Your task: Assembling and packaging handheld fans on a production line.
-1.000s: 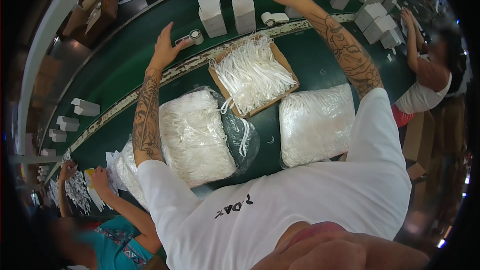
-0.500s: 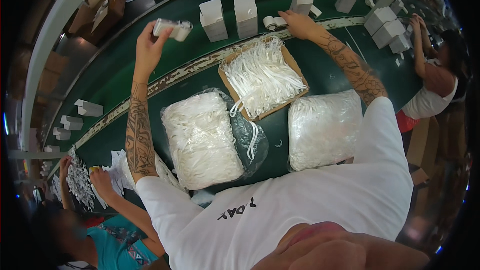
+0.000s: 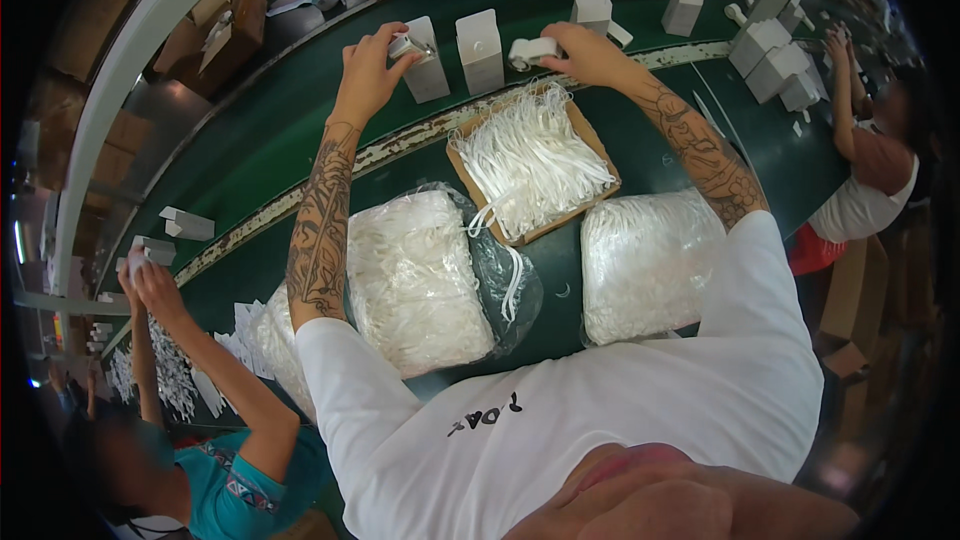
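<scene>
While left hand fingers pinch a small white part into the open white box at upper centre, right hand has come back, clamping a white spool-like part. Both moved onto the green belt since a second ago. Cardboard tray of white strips sits just below, untouched.

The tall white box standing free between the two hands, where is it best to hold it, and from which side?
Grip the tall white box across its narrow side faces near the top, coming from above: it stands upright, apart from its neighbours.
</scene>
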